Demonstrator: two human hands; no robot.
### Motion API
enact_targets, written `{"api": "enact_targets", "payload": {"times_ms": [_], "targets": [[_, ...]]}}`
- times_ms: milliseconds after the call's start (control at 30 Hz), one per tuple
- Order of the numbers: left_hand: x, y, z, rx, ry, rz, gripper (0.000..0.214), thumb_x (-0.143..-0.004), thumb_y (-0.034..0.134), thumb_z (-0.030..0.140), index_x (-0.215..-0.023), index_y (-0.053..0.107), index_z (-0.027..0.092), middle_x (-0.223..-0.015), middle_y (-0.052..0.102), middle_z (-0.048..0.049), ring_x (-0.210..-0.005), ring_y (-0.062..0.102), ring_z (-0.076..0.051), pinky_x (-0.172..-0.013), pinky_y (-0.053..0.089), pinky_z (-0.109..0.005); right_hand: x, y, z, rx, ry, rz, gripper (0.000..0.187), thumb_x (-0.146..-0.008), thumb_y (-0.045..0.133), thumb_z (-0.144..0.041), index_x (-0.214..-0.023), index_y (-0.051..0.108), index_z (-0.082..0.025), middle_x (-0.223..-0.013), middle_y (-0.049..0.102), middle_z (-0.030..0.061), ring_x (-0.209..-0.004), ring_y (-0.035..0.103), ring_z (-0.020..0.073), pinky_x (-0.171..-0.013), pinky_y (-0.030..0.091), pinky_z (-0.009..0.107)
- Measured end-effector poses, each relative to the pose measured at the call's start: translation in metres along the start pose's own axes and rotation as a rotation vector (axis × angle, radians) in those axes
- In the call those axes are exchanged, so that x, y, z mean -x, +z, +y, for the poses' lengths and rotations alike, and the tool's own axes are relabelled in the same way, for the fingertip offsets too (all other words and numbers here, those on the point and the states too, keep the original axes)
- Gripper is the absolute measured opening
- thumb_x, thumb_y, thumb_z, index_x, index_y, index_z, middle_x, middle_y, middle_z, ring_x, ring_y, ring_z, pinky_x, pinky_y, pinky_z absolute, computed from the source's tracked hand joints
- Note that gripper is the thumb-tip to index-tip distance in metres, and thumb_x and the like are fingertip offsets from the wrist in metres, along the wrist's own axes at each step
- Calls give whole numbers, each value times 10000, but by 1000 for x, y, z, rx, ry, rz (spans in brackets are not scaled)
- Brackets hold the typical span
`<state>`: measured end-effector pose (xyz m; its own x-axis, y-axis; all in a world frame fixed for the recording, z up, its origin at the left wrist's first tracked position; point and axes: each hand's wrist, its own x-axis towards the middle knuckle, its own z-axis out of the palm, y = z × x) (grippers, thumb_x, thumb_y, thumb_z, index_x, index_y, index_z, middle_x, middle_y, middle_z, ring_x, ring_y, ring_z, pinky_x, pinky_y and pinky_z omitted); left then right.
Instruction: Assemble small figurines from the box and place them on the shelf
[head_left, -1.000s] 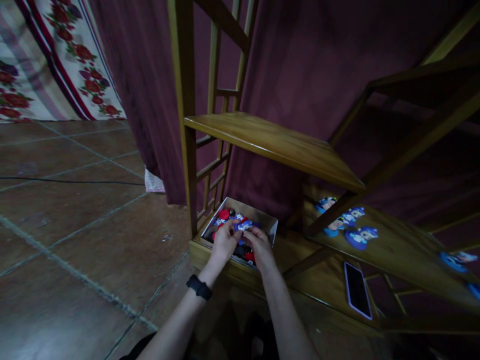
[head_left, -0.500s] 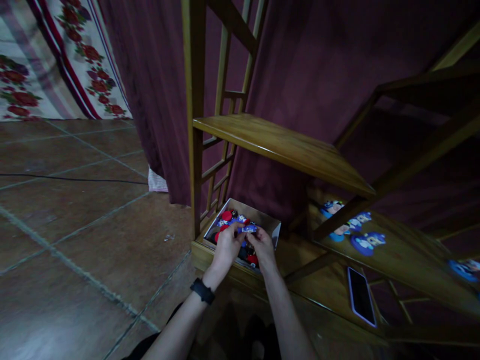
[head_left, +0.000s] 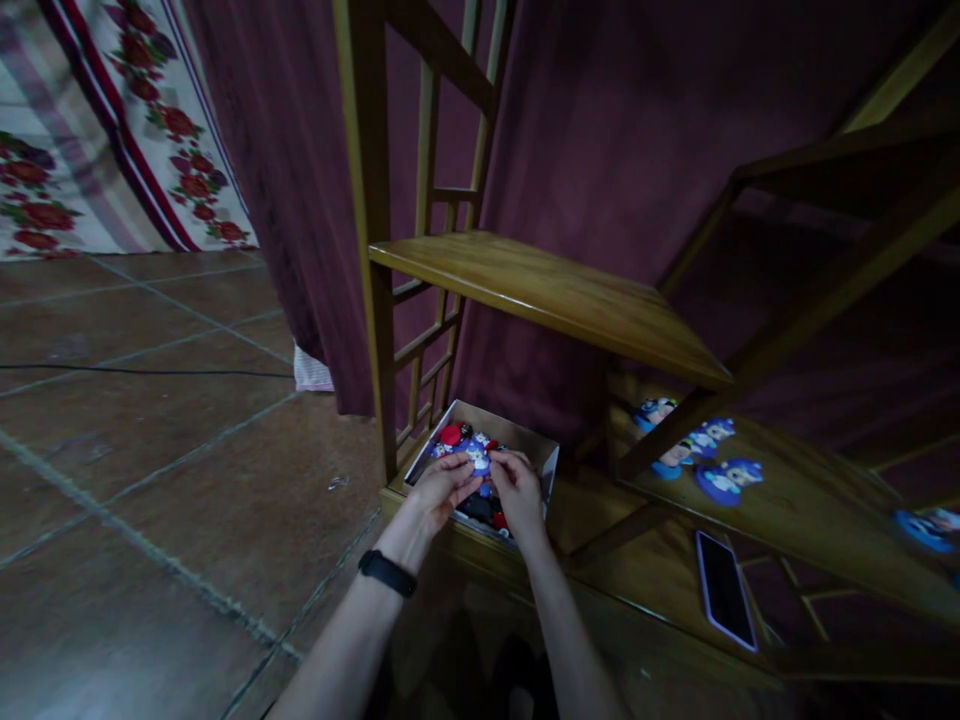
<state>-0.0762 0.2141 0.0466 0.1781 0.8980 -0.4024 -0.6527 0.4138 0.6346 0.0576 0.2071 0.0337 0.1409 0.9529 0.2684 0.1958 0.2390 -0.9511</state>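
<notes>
A small blue-and-white figurine [head_left: 478, 459] is held between my two hands, above an open cardboard box [head_left: 541, 440]. My left hand [head_left: 441, 489], with a black band on its wrist, has its fingers closed on the figurine's left side. From the other side, the fingertips of my right hand [head_left: 517, 490] pinch it. Inside the box lie several more small figurines, among them a red one [head_left: 451, 435] at the back left; my hands hide part of the contents.
The box stands on the bottom board of a wooden shelf unit [head_left: 547, 290], against its left post. Several figurines [head_left: 729, 481] stand on a board to the right. A phone [head_left: 725, 590] lies at the lower right. A dark cable [head_left: 150, 371] crosses the tiled floor.
The figurine in my hands has turned so that its white part shows more. My left hand has rolled over, palm more upward. The view has shifted slightly.
</notes>
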Motion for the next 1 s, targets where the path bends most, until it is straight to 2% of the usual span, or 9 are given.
{"api": "enact_targets", "payload": {"times_ms": [133,233,367,500,833,1000], "targets": [[1,-1,4,9,-31,-100,159,-682,644,12,-798,614,117,-727,664,-38,-641,643,-104,-674,538,-231,2,-3,-11,38,-63,-2,184,-759,545,-275,-893,661,-225,-947,572,46,-857,558,164,-775,465,292],[1,-1,6,15,-40,-157,138,-702,636,35,-816,615,109,-719,658,-43,-615,631,-92,-623,527,-191,5,-2,-19,17,-81,-18,181,-753,556,-270,-902,649,-227,-956,558,44,-820,566,156,-725,478,272],[1,0,7,88,-36,-205,91,-753,592,78,-834,607,116,-697,640,-35,-553,601,-73,-533,498,-154,8,-1,-30,54,-156,16,186,-788,511,-257,-923,637,-237,-958,562,44,-886,552,164,-773,459,277],[4,3,5,104,-33,-245,98,-759,566,59,-831,594,120,-713,635,-38,-564,600,-80,-551,505,-173,9,-3,-39,87,-212,30,207,-819,454,-220,-932,627,-238,-953,580,39,-917,544,163,-826,430,291],[0,1,1,53,10,-253,165,-752,559,39,-886,570,135,-741,627,-28,-555,593,-73,-548,506,-176,15,-11,-45,197,-250,-16,245,-842,418,-226,-1000,605,-240,-1012,585,54,-951,541,172,-841,417,293],[0,0,2,66,-10,-269,160,-753,571,55,-888,574,141,-667,598,7,-489,553,-45,-503,482,-143,16,-11,-45,207,-247,-21,244,-844,418,-237,-1009,598,-237,-1012,586,56,-948,542,173,-837,416,285]]}}
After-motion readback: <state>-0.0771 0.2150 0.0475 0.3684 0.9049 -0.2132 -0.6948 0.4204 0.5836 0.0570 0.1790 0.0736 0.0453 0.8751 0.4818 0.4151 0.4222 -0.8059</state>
